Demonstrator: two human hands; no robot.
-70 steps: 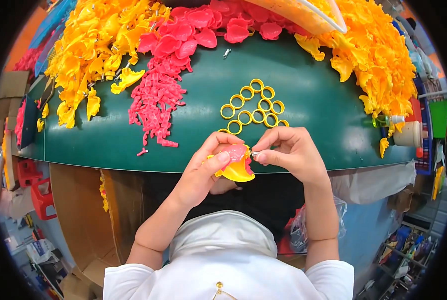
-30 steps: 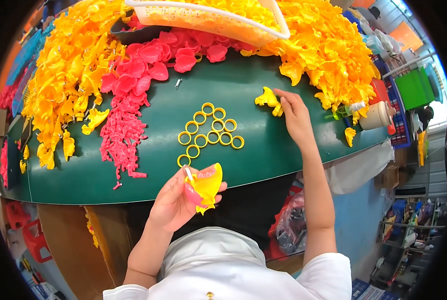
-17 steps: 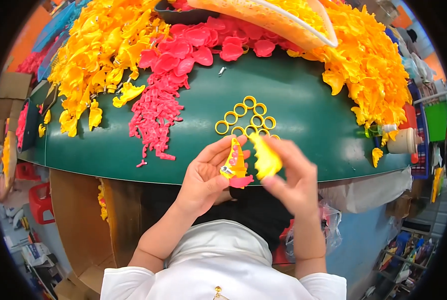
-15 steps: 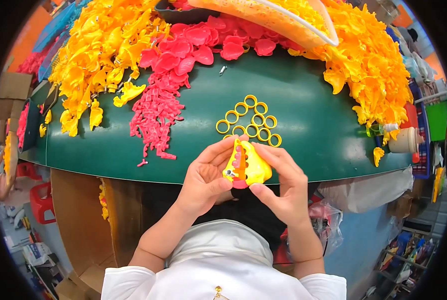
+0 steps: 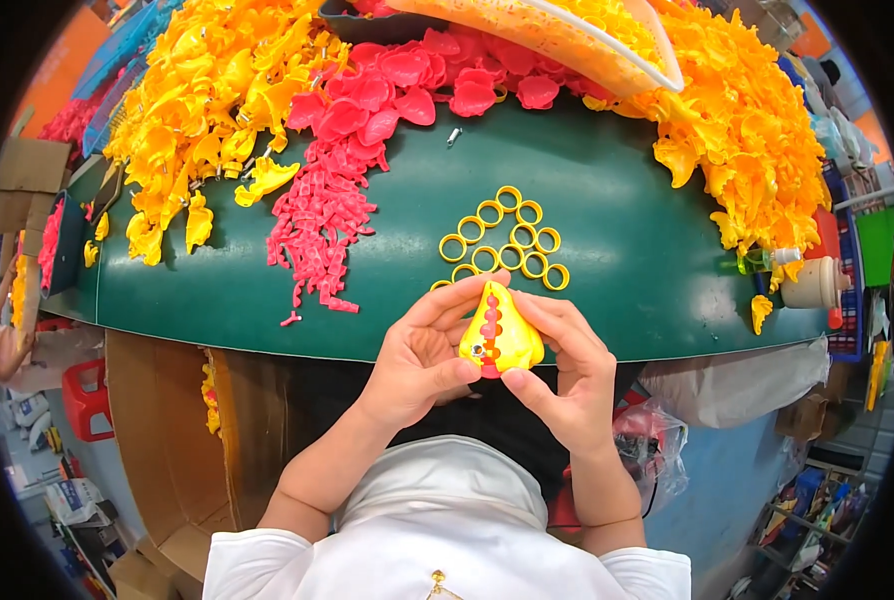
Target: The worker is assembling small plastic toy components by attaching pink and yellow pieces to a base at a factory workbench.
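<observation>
A yellow two-part plastic shell [image 5: 519,340] with a red knobbed strip along its seam is held between my hands at the table's near edge. My left hand [image 5: 419,340] grips its left side with thumb and fingers, beside a small metal piece [image 5: 478,351] low on the shell. My right hand [image 5: 572,360] closes on the right side, thumb at the lower corner and fingers along the top. Several yellow rings [image 5: 486,258] lie on the green table [image 5: 607,210] just beyond my fingertips.
Yellow shell pieces form big heaps at the left [image 5: 187,110] and right [image 5: 757,150]. Between them lie red cupped parts [image 5: 397,75] and small red strips [image 5: 317,220]. An orange-yellow tub [image 5: 567,35] leans at the back. One small metal piece [image 5: 454,136] lies mid-table. A cardboard box [image 5: 167,430] stands below left.
The shell's two halves have come together, narrowing the gap along the red strip. Both hands keep their hold, and the view has shifted slightly.
</observation>
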